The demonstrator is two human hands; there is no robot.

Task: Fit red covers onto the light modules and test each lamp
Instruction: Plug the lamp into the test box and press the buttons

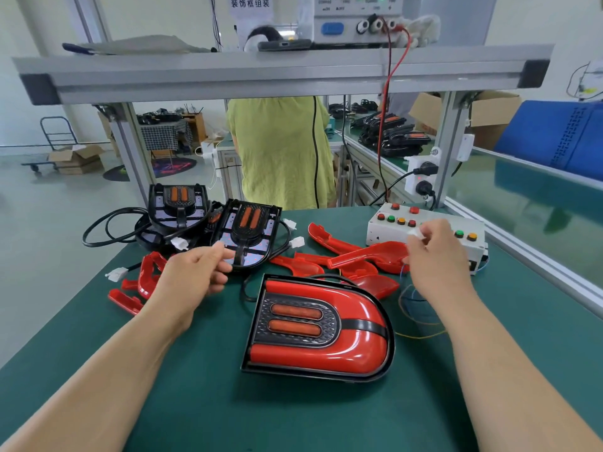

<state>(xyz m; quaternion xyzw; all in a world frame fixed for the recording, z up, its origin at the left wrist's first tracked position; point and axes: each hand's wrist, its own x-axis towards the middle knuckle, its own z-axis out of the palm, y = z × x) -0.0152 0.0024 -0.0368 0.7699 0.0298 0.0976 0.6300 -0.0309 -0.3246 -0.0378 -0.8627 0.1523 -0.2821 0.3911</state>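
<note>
A lamp with its red cover fitted (321, 327) lies flat on the green mat in front of me. My right hand (437, 256) pinches a small white connector (417, 233) just in front of the white test box (424, 230) with coloured buttons. My left hand (195, 275) hovers with loosely curled fingers at the near edge of an uncovered black light module (248, 233). A second bare module (177, 203) lies behind it. Loose red covers (355, 256) are piled between the modules and the test box; more red covers (140, 282) lie at the left.
Black cables and white plugs (295, 241) trail around the modules. Thin yellow and blue wires (421, 318) run over the mat at the right. A person in a green shirt (280, 151) stands beyond the table. An aluminium shelf (284, 73) carries a power supply overhead.
</note>
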